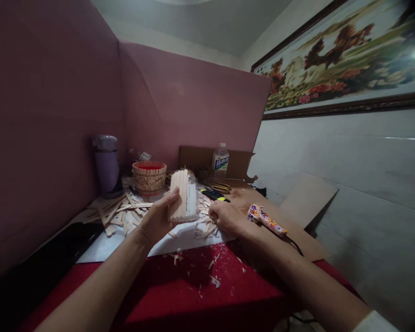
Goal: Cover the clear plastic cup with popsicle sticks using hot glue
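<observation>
My left hand is closed round a clear plastic container, held up over the table. Flat wooden craft sticks stand side by side along one face of it, and the rest of that side shows clear plastic with a white patch. My right hand is low over short stick pieces, its fingers curled together; what they hold, if anything, is hidden. Just beyond it lies a black and yellow utility knife. A flower-patterned glue gun lies to the right of that hand.
Loose craft sticks are heaped at the left on white paper. Behind them stand a purple bottle and a stick-covered round pot. Scissors and a plastic bottle are at the back. Scraps litter the red cloth.
</observation>
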Demonstrator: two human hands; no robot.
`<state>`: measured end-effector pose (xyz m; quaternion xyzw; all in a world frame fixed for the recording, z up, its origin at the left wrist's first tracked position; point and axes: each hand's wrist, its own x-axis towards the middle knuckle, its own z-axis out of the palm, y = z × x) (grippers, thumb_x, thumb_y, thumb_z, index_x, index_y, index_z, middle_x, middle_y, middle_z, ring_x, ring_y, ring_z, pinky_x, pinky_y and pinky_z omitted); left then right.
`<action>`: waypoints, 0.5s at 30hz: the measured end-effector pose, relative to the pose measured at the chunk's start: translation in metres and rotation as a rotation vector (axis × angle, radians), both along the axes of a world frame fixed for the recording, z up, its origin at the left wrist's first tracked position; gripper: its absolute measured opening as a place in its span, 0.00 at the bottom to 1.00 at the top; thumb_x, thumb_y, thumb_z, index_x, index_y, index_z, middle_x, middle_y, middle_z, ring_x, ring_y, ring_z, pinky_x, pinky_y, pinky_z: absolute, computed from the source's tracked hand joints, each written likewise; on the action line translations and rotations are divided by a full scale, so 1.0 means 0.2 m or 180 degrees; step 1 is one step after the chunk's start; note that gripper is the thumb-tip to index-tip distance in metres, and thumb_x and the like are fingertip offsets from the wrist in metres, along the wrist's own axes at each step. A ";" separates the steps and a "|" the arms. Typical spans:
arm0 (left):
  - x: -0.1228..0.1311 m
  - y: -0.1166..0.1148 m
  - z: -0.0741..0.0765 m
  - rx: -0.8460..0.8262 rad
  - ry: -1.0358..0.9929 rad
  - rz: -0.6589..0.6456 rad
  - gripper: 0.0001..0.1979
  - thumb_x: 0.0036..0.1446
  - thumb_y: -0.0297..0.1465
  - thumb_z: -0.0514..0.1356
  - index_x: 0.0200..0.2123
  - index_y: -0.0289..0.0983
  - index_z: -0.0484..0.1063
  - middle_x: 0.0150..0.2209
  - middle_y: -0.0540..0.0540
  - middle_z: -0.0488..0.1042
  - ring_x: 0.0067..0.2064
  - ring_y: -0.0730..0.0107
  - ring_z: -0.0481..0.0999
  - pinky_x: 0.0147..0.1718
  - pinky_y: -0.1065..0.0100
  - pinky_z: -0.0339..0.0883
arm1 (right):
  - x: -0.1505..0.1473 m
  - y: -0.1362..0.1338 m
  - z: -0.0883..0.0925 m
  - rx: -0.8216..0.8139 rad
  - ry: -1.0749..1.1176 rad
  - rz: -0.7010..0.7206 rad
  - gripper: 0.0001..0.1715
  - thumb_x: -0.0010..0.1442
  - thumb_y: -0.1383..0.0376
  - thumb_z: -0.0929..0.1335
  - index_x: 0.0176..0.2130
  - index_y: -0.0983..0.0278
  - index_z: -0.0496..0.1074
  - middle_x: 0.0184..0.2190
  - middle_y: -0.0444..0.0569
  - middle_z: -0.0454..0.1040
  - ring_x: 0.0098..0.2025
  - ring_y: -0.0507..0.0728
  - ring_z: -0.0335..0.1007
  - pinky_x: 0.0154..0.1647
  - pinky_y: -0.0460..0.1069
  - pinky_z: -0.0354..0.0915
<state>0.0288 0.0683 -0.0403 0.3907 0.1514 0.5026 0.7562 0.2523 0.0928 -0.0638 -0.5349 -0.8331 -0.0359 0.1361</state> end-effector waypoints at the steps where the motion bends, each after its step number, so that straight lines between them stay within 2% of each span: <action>1: 0.00 0.00 0.00 0.0036 -0.0029 -0.0052 0.13 0.59 0.31 0.59 0.47 0.36 0.72 0.41 0.43 0.80 0.42 0.57 0.80 0.49 0.46 0.71 | 0.00 0.00 0.00 -0.0023 -0.0028 0.0008 0.09 0.52 0.73 0.65 0.31 0.63 0.74 0.33 0.49 0.72 0.33 0.54 0.64 0.32 0.47 0.52; 6: 0.01 0.01 -0.01 0.0059 0.0011 -0.0182 0.14 0.61 0.32 0.57 0.48 0.34 0.72 0.41 0.41 0.80 0.43 0.58 0.80 0.50 0.50 0.71 | 0.01 0.02 0.03 -0.0203 -0.0095 0.0125 0.10 0.55 0.68 0.66 0.37 0.59 0.74 0.37 0.49 0.71 0.34 0.55 0.64 0.30 0.47 0.51; 11: 0.01 0.01 -0.01 -0.0081 0.0081 0.0026 0.13 0.60 0.31 0.58 0.47 0.33 0.72 0.40 0.41 0.80 0.40 0.57 0.80 0.45 0.49 0.74 | -0.01 0.05 0.06 -0.0375 0.0005 0.0237 0.08 0.47 0.74 0.68 0.28 0.63 0.74 0.29 0.47 0.71 0.30 0.54 0.63 0.28 0.47 0.50; 15: 0.01 0.01 -0.01 -0.0107 0.0075 0.0040 0.12 0.60 0.31 0.57 0.45 0.34 0.73 0.40 0.41 0.80 0.39 0.56 0.80 0.41 0.47 0.75 | -0.03 0.06 0.08 -0.0188 0.0474 0.0312 0.07 0.49 0.75 0.68 0.30 0.64 0.72 0.34 0.49 0.72 0.33 0.54 0.64 0.32 0.46 0.55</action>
